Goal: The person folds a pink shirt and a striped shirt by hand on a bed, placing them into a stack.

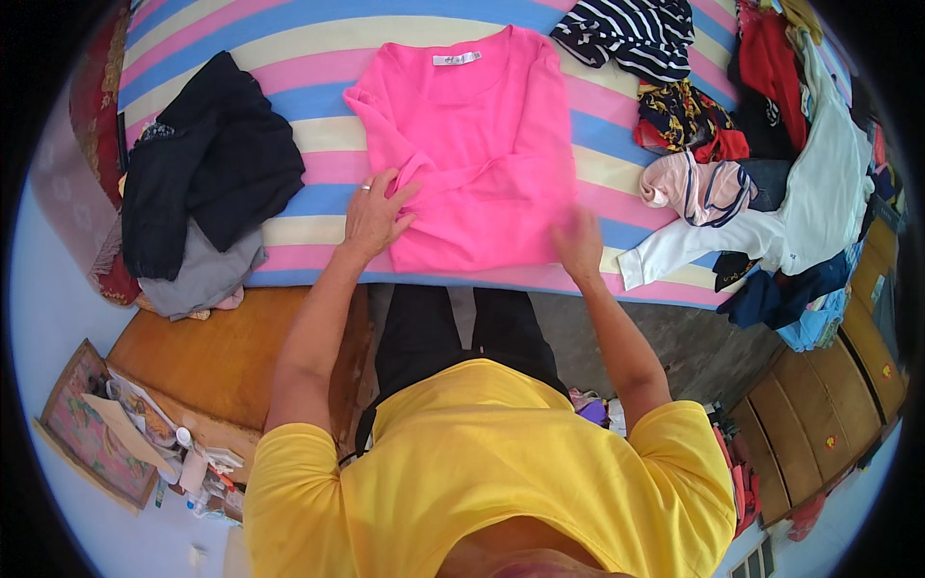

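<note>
A bright pink shirt (pixel 472 207) lies spread in front of me with its neckline facing away and a small white label inside the collar. Its sides are folded in, and creases cross its middle. My left hand (pixel 378 214) rests on the shirt's left edge, fingers spread over the cloth and a ring on one finger. At the lower right edge of the shirt is my right hand (pixel 578 243), smeared by motion, so its fingers cannot be made out. Under the shirt is a striped bed sheet (pixel 323 164) in pink, blue and cream.
Black folded clothes (pixel 217 154) sit on a grey garment (pixel 207 260) to the left. On the right are a striped black-and-white garment (pixel 626 37), a pale pink garment (pixel 696 188) and a white long-sleeved shirt (pixel 814 193). Wooden drawers (pixel 809 414) stand at lower right.
</note>
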Available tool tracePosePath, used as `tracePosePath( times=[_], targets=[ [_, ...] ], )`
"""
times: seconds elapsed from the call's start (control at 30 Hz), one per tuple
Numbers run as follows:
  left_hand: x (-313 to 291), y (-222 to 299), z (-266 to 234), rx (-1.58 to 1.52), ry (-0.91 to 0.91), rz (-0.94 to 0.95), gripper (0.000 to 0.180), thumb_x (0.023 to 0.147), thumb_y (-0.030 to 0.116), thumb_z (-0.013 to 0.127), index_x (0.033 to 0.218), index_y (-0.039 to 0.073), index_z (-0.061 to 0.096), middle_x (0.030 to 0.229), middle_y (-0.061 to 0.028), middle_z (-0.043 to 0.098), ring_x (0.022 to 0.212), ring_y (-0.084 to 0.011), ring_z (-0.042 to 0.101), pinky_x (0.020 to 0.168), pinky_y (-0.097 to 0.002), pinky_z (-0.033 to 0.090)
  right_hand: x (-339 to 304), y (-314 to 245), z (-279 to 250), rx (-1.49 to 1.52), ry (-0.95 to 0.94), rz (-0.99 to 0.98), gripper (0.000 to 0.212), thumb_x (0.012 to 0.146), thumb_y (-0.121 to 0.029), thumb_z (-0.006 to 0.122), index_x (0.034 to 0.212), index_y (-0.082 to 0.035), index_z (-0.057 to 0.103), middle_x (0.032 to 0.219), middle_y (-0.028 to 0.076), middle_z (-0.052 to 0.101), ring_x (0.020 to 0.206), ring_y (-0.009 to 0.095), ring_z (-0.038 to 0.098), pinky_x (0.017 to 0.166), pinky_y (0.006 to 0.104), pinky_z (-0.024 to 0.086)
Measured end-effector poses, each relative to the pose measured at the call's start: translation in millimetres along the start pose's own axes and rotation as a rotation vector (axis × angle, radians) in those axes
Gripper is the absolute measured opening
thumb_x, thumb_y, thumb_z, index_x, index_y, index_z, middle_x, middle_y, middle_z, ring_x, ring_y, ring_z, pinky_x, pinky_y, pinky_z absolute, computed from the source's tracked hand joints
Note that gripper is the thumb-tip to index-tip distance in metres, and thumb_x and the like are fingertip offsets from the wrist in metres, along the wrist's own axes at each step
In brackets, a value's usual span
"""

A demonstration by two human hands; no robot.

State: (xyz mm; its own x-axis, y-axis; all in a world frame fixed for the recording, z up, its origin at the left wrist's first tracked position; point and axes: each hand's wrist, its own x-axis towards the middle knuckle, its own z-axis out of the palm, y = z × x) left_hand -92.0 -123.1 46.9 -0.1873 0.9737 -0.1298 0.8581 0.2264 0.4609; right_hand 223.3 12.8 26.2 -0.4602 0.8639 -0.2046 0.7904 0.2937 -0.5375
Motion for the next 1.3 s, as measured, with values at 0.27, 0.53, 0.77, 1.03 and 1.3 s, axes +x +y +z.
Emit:
tracePosePath(
  times=[0.27,0.53,0.77,1.03,1.3],
  targets=[
    [73,-30,-2,-0.624,-0.244,-0.577,0.015,0.076,0.017,0.065,0.088,0.009,0.062,0.079,-0.0070,0.060,0.064,-0.0220,0.058,0.059,-0.0351,0.046,23,-20,3,-0.039,0.041,-0.096,0.031,0.073,-0.014,0.064,0.102,-0.006,0.055,0.082,0.011,0.053,0.078,0.028,0.052,0.066,0.0375,0.043],
    [67,-7,-6,-0.654,0.371,-0.603,0.017,0.075,0.020,0.065,0.088,0.008,0.062,0.082,-0.0047,0.059,0.070,-0.0159,0.058,0.058,-0.0289,0.046,73,-71,17,-0.004,-0.119,-0.376,0.034,0.073,-0.017,0.064,0.106,-0.012,0.058,0.091,0.009,0.055,0.087,0.028,0.053,0.073,0.0387,0.045],
    [40,-37,13,0.109,0.431,-0.213,0.020,0.072,0.018,0.064,0.090,0.009,0.062,0.093,-0.0081,0.056,0.081,-0.0277,0.055,0.067,-0.0399,0.046,90,-57,28,-0.004,-0.154,-0.386,0.036,0.071,-0.020,0.065,0.106,-0.012,0.058,0.097,0.010,0.053,0.090,0.028,0.052,0.075,0.0382,0.045],
    [-20,5,1,-0.088,-0.151,0.073,0.021,0.071,0.019,0.065,0.089,0.008,0.061,0.085,-0.0092,0.054,0.082,-0.0287,0.053,0.069,-0.0384,0.045,15,-40,1,-0.103,-0.388,-0.244,0.030,0.074,-0.020,0.062,0.103,-0.012,0.058,0.094,0.011,0.055,0.086,0.032,0.055,0.067,0.0420,0.046],
    [10,-5,-2,-0.086,-0.232,-0.074,0.018,0.070,0.013,0.062,0.087,0.009,0.060,0.085,-0.0092,0.053,0.082,-0.0291,0.052,0.071,-0.0398,0.045,62,-17,3,-0.074,-0.539,-0.036,0.027,0.074,-0.019,0.060,0.098,-0.008,0.055,0.088,0.018,0.057,0.080,0.038,0.056,0.065,0.0456,0.045]
  ],
)
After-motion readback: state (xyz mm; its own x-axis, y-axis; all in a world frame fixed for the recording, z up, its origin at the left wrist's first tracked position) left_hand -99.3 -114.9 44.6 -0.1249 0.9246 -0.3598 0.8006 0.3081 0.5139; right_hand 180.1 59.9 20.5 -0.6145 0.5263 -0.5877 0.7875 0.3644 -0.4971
